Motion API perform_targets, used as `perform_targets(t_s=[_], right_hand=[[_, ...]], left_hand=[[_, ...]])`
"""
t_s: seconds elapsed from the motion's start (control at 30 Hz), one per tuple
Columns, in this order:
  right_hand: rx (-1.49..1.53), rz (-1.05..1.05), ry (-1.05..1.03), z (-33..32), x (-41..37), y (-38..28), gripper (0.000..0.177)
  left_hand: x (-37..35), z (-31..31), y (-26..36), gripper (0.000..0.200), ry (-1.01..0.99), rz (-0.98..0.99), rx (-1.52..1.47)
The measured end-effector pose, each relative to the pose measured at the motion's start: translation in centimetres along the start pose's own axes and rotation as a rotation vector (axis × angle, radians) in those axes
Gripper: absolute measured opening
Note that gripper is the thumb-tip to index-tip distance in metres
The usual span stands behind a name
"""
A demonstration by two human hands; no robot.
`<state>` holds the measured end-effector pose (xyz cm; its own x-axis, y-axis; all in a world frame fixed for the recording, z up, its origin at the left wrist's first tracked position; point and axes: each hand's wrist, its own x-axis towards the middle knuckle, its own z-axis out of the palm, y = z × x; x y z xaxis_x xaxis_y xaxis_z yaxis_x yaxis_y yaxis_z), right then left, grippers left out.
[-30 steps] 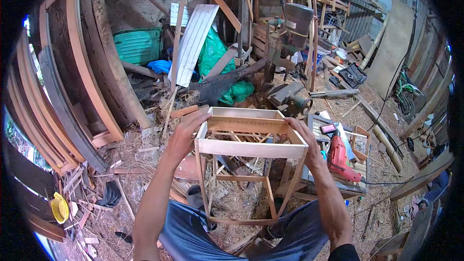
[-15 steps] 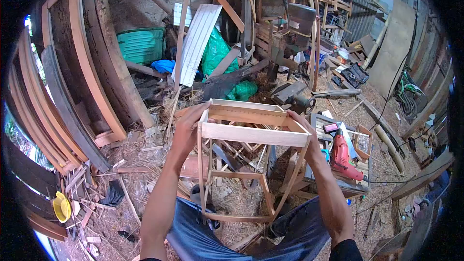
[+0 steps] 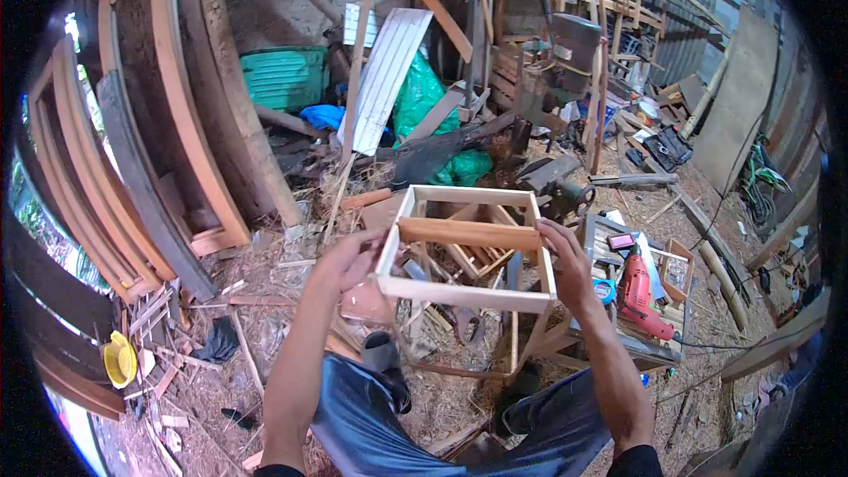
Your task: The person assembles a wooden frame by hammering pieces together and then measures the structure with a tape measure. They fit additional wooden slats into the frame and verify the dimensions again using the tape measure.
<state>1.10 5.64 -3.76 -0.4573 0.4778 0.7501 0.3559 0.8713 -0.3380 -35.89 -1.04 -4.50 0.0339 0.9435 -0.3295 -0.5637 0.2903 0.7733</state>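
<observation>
A light wooden frame [image 3: 468, 298] with slender legs stands between my knees, its rectangular top tilted towards me. A darker wooden crossbar [image 3: 468, 232] spans the inside of the top from left to right. My left hand [image 3: 352, 261] grips the left side near one end of the crossbar. On the right side, my right hand [image 3: 567, 256] holds the frame by the other end of the bar, fingers curled at the edge. Parts of the lower legs are blurred.
Right of the frame, a low slatted stand [image 3: 601, 238] bears a red power drill [image 3: 642, 300], a saw and a teal tape measure [image 3: 604, 291]. Wood scraps and shavings litter the floor. Long curved-looking timber frames [image 3: 190, 124] lean at the left.
The frame's top has tipped, so its opening now faces me more. The crossbar shows more fully between my hands. The whole view has shifted slightly.
</observation>
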Motion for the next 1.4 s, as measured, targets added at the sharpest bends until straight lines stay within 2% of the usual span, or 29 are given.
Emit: perform_targets(t_s=[0.07,0.13,0.2,0.27,0.33,0.37,0.4,0.47,0.5,0.53,0.6,0.63,0.7,0.8,0.87,0.93,1.0,1.1,1.2,1.27,1.4], right_hand=[[0.022,-0.009,-0.055,0.4,-0.5,-0.3,0.060],[-0.039,-0.022,-0.038,0.7,-0.9,-0.8,0.062],[0.178,0.478,-0.108,0.5,-1.3,-0.7,0.064],[0.392,0.671,-0.128,1.2,-3.4,3.1,0.042],[0.454,0.761,-0.290,-1.5,-1.2,-0.5,0.028],[0.620,0.800,-0.253,-0.5,-3.2,2.7,0.029],[1.000,1.088,-0.200,-1.9,-1.2,-0.4,0.031],[1.125,1.096,-0.183,-1.7,-2.2,1.5,0.035],[1.169,1.077,-0.076,-1.4,-1.5,-0.5,0.039],[1.049,1.122,-0.111,-1.2,-1.1,-1.1,0.043],[0.765,1.008,-0.001,0.6,-2.3,-1.0,0.042],[0.771,1.012,-0.006,0.8,-2.0,-1.6,0.042],[0.840,1.006,0.112,0.7,-1.3,-3.1,0.038],[0.919,0.950,0.187,1.3,-1.4,-2.5,0.032],[0.902,0.897,0.187,1.2,-1.5,-2.3,0.033],[0.885,0.847,0.183,1.1,-1.6,-2.5,0.034],[0.917,0.776,0.285,1.1,-1.2,-3.1,0.036],[0.851,0.731,0.276,0.9,-0.9,-3.2,0.039],[0.835,0.706,0.304,0.5,-0.5,-3.8,0.040],[0.817,0.690,0.306,0.4,-0.3,-4.0,0.040],[0.842,0.709,0.321,0.3,-0.5,-3.7,0.043]], left_hand=[[-1.8,2.7,-0.5,0.037,0.062,-0.099,0.047],[-1.8,3.1,-2.1,0.040,0.095,-0.029,0.143],[-1.6,3.8,-2.6,0.035,0.142,-0.034,0.208],[-2.1,5.1,-2.3,0.031,0.114,-0.023,0.130],[-2.1,6.0,-2.9,0.032,0.081,0.069,0.081],[-1.3,5.5,-3.3,0.031,0.063,0.101,0.091],[-2.3,7.0,-3.0,0.030,0.098,0.146,0.151],[-2.8,7.7,-3.0,0.030,0.153,0.223,0.309],[-3.4,8.5,-3.1,0.030,0.196,0.271,0.372],[-4.0,9.4,-3.3,0.030,0.191,0.268,0.376],[-4.9,10.8,-4.2,0.033,0.405,0.451,0.590],[-4.3,10.5,-4.7,0.034,0.365,0.479,0.534],[-4.3,10.5,-4.8,0.034,0.358,0.495,0.557],[-4.3,10.5,-4.5,0.036,0.326,0.533,0.586],[-4.2,10.1,-4.6,0.038,0.255,0.577,0.557],[-5.0,10.8,-4.3,0.039,0.238,0.595,0.574],[-5.3,10.8,-4.2,0.040,0.223,0.616,0.593],[-4.7,10.1,-4.7,0.042,0.199,0.635,0.563],[-4.5,9.8,-5.1,0.042,0.274,0.675,0.655],[-4.5,9.8,-5.1,0.043,0.404,0.778,0.878],[-5.1,10.1,-4.7,0.044,0.389,0.741,0.973]])
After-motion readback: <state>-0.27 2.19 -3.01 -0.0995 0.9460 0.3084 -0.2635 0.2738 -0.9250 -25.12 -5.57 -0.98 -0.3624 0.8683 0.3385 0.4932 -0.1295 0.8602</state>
